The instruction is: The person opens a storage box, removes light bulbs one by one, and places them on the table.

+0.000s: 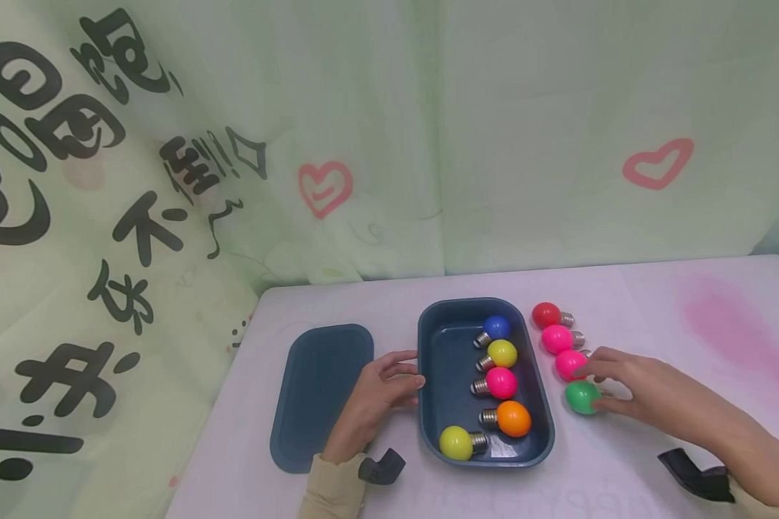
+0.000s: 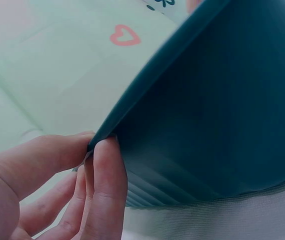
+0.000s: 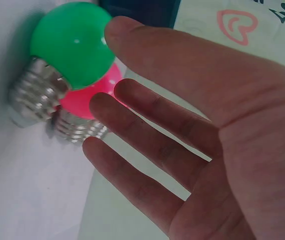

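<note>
My left hand (image 1: 383,386) grips the left rim of a dark blue tray (image 2: 207,120), its fingertips meeting at the edge in the left wrist view. Several round colored bulbs lie inside, among them a blue bulb (image 1: 497,327) and an orange bulb (image 1: 514,419). To the right of the tray, my right hand (image 1: 649,393) reaches over a green bulb (image 3: 72,42). Its thumb is right at the green globe, while the other fingers stretch out, spread apart, beside a pink bulb (image 3: 90,100).
A dark blue lid (image 1: 321,396) lies flat left of the tray. Beyond the green bulb, a second pink bulb (image 1: 556,338) and a red bulb (image 1: 546,314) continue the row. A pale curtain (image 1: 526,144) with hearts and lettering hangs behind the white-covered table (image 1: 688,324).
</note>
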A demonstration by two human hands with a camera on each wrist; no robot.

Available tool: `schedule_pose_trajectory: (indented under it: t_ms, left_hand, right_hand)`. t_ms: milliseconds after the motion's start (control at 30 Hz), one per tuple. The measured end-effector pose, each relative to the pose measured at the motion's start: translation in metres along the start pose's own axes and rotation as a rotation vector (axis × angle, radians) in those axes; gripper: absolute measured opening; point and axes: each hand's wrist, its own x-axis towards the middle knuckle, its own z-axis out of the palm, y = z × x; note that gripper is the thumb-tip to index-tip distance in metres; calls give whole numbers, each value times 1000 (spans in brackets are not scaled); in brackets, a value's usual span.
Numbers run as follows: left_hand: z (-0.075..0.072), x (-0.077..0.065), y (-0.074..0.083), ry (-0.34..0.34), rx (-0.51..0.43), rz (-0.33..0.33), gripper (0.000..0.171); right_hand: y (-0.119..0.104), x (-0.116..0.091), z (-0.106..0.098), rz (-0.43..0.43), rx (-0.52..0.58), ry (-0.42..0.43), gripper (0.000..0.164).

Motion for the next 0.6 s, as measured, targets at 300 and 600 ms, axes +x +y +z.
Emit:
schedule_pose_trajectory:
  t_ms: [300, 600]
  left_hand:
    - [1, -1, 1, -1, -4, -5, 49]
    - [1, -2, 2, -8, -11, 8, 51]
  right_hand:
    - [-19, 5, -7, -33, -17, 16, 43]
    - [-39, 7, -8, -99, 16, 73, 48]
